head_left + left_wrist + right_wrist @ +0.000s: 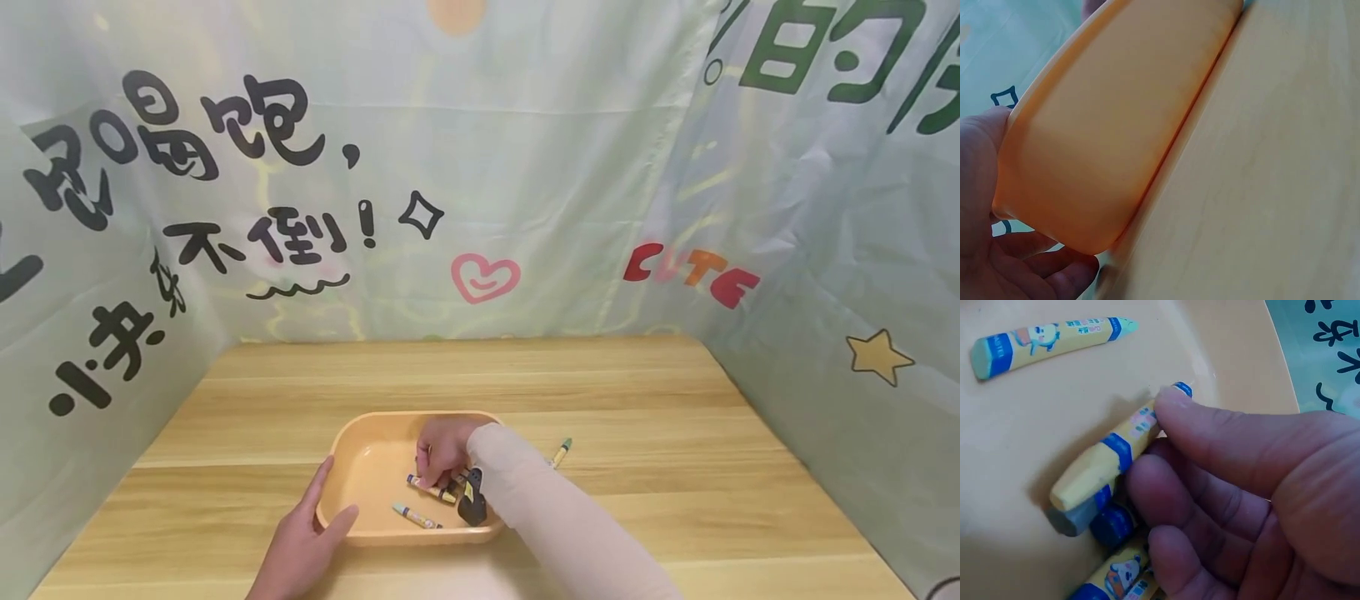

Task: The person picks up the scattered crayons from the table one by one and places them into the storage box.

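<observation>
An orange-yellow plastic tray (420, 537) stands on the table. My left hand (303, 533) grips its left end, with the thumb over the rim and the fingers against the outer wall in the left wrist view. Inside the tray, my right hand (444, 450) pinches a pale yellow crayon (1127, 447) between thumb and forefinger. Under that hand lie a grey crayon (1072, 519) and several more with blue bands, partly hidden by the fingers. A light green crayon (1054, 347) lies apart on the tray floor.
Another green-tipped crayon (561, 452) lies on the wooden table (675, 467), right of the tray and beside the right sleeve (555, 500). Printed cloth walls (480, 192) enclose the table at the back and sides.
</observation>
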`<state>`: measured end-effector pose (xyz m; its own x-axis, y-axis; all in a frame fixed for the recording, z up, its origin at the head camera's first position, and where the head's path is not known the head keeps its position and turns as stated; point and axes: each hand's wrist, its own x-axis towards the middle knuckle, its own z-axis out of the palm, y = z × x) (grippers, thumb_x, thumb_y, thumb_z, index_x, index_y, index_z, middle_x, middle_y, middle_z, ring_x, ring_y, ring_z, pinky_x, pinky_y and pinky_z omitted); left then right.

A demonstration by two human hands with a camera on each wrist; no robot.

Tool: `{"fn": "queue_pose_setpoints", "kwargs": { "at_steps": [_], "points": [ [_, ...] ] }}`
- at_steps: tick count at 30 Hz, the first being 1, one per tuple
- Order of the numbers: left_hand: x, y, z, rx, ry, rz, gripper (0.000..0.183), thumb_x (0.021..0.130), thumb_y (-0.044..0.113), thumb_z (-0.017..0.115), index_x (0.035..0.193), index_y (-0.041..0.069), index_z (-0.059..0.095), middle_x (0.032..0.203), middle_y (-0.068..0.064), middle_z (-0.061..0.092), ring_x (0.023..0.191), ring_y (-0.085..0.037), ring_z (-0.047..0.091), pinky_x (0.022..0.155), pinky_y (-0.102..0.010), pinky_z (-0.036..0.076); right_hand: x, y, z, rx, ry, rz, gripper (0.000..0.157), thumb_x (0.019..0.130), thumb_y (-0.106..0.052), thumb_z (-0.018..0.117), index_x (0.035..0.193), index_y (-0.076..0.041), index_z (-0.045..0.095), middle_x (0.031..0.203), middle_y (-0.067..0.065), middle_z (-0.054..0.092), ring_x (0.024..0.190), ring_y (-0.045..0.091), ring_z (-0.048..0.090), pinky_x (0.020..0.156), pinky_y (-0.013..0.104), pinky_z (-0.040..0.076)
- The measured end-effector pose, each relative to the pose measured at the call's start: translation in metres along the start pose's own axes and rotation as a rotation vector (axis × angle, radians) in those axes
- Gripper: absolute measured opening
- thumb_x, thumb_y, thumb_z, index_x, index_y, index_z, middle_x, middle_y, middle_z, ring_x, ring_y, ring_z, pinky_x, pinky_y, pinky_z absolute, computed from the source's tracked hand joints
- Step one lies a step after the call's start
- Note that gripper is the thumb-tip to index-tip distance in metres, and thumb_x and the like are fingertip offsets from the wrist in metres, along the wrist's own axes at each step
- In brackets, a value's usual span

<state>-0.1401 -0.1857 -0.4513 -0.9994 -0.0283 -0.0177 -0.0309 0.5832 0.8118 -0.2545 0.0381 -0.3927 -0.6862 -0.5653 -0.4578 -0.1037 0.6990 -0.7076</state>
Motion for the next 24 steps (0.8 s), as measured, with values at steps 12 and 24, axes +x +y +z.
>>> {"fn": "queue_pose_setpoints", "kwargs": {
  "at_steps": [12, 24],
  "points": [
    [-0.002, 0.0, 0.0, 0.001, 0.003, -0.005, 0.082, 0.093, 0.042, 0.064, 0.157, 0.023, 0.017, 0.082, -0.008, 0.06, 0.057, -0.012, 0.047, 0.051, -0.026, 0.042, -0.001, 0.005, -0.014, -0.107, 0.08, -0.022, 0.011, 0.089, -0.015, 0.07, 0.082, -0.01, 0.063, 0.074, 0.003, 0.064, 0.065, 0.015, 0.062, 0.057, 0.024, 0.048],
    [0.0, 0.0, 0.003, -0.006, 0.032, 0.017, 0.08, 0.093, 0.039, 0.065, 0.156, 0.021, 0.019, 0.092, -0.011, 0.064, 0.056, -0.013, 0.048, 0.048, -0.026, 0.043, -0.027, 0.025, -0.054, 0.03, 0.176, -0.112, 0.009, 0.092, -0.015, 0.066, 0.095, -0.006, 0.064, 0.086, 0.011, 0.068, 0.07, 0.02, 0.067, 0.061, 0.031, 0.055]
  ]
}}
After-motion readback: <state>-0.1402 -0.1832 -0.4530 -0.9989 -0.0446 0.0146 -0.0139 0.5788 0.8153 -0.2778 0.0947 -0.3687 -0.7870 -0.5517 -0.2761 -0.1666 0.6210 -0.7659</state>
